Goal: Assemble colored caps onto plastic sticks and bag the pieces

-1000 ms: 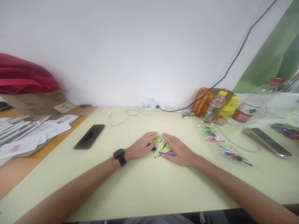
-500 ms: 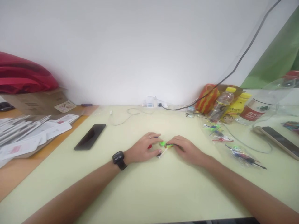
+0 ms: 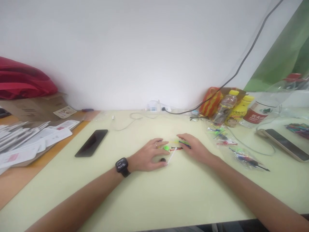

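Observation:
My left hand (image 3: 149, 157), with a black watch on its wrist, rests on the pale yellow table (image 3: 145, 193) with its fingers loosely curled around small toy parts: a green round piece (image 3: 166, 148) and a black one (image 3: 163, 159). A white stick (image 3: 171, 156) and a small red piece (image 3: 174, 149) lie between my hands. My right hand (image 3: 194, 148) lies just to the right, its fingers pinched on thin coloured sticks (image 3: 184, 143), blue and green.
A black phone (image 3: 91, 142) lies left of my hands. Stacked white packets (image 3: 29, 141) cover the orange surface at the far left. Clear bags of coloured parts (image 3: 241, 156), drink bottles (image 3: 224, 108), another phone (image 3: 282, 143) and cables sit to the right.
My right hand has moved up and to the right, drawing coloured sticks away from the small pile. My left hand stays on the small parts. The white stick and red piece now lie uncovered between them.

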A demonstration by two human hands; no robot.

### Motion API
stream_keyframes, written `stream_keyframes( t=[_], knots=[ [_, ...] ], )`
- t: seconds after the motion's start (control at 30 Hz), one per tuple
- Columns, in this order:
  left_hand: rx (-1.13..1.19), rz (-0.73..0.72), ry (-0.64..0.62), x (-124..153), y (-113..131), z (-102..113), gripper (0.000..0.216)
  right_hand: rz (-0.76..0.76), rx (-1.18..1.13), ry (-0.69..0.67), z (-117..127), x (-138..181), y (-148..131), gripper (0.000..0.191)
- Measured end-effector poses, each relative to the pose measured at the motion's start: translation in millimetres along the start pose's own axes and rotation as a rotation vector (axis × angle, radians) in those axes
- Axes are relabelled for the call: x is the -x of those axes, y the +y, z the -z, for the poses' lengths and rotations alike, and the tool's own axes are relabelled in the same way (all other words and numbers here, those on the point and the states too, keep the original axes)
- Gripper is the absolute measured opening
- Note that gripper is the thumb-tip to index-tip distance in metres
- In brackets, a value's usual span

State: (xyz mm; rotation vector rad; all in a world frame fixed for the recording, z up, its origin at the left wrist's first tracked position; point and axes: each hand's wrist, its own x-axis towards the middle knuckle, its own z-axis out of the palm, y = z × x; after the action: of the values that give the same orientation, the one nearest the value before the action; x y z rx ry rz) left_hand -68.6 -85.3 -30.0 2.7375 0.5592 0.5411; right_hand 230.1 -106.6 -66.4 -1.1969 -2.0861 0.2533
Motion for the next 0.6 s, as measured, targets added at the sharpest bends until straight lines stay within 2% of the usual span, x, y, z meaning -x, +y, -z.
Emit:
stream_keyframes(
  t=[0.13, 0.27, 0.5, 0.6],
  knots=[
    [-0.027, -0.027, -0.029, 0, 4, 1, 0.049, 0.070, 0.014, -0.076, 4, 0, -5, 0.027],
    [-0.018, -0.070, -0.039, 0, 11, 2, 0.044, 0.121, 0.018, -0.156, 8, 0, -14, 0.022],
    [-0.020, -0.125, -0.035, 1, 18, 0, 0.041, 0.066, 0.044, -0.107, 11, -1, -4, 0.006],
    [-0.023, -0.122, -0.028, 2, 17, -1, 0.041, 0.056, 0.039, -0.127, 12, -2, 0, 0.012]
  ],
)
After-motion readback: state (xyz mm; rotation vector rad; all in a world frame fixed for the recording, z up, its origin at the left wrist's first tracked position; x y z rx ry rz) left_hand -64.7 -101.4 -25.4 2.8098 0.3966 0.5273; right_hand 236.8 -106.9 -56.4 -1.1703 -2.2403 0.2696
